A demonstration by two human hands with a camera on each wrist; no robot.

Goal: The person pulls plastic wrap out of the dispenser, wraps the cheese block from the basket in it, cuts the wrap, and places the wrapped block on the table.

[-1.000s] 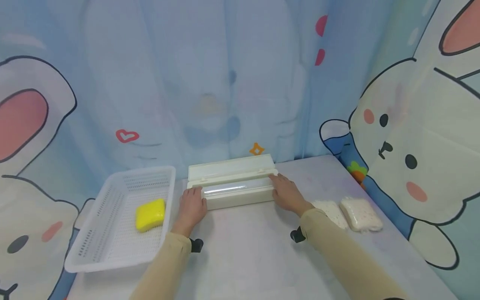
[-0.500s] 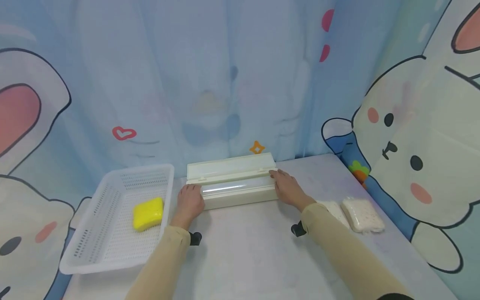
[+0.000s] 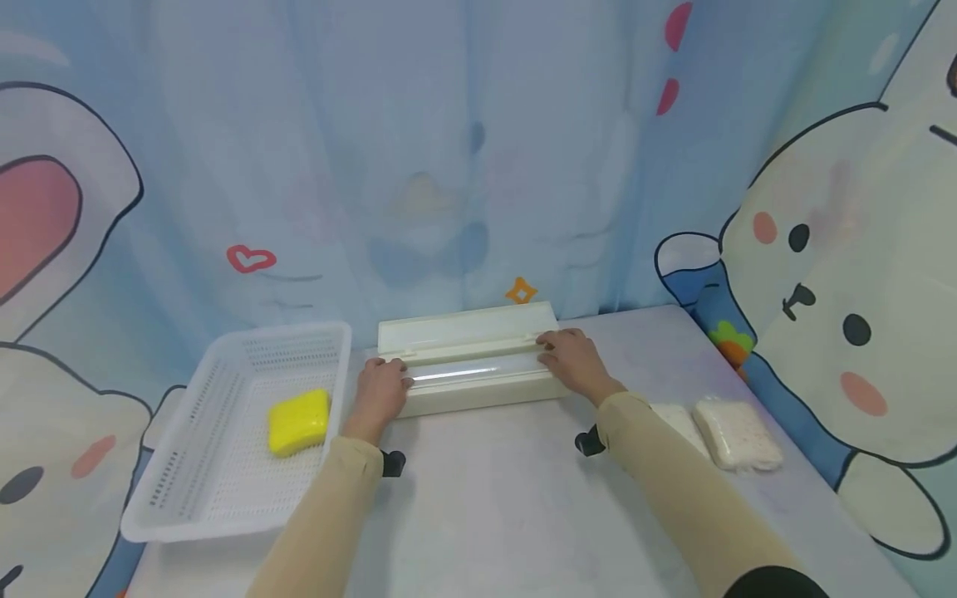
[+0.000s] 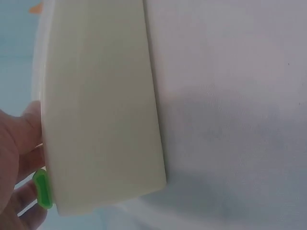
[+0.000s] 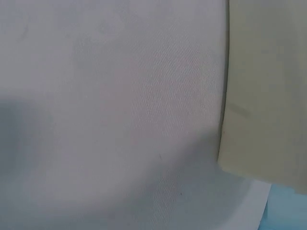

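A long cream cling film dispenser [image 3: 486, 394] lies across the back of the table with its lid [image 3: 467, 329] raised. Inside rests a shiny clear roll of film [image 3: 478, 370]. My left hand [image 3: 380, 394] grips the dispenser's left end, thumb toward the roll. My right hand [image 3: 577, 365] holds the right end, fingers and thumb over its top edge. In the left wrist view, fingers [image 4: 29, 129] touch the top edge beside a small green tab [image 4: 43, 188]. The right wrist view shows the dispenser's front wall [image 5: 264, 105] but no hand.
To the left stands a white perforated basket [image 3: 224, 465] with a yellow packet [image 3: 299, 423] in it. Two pale wrapped packets [image 3: 736, 433] lie to the right, one partly behind the right sleeve. A printed blue curtain [image 3: 449, 166] hangs directly behind the table.
Both hands stay at the dispenser's ends. The right fingers have shifted slightly back, and the fingers and thumb of both hands stand farther apart. The head view has turned slightly.
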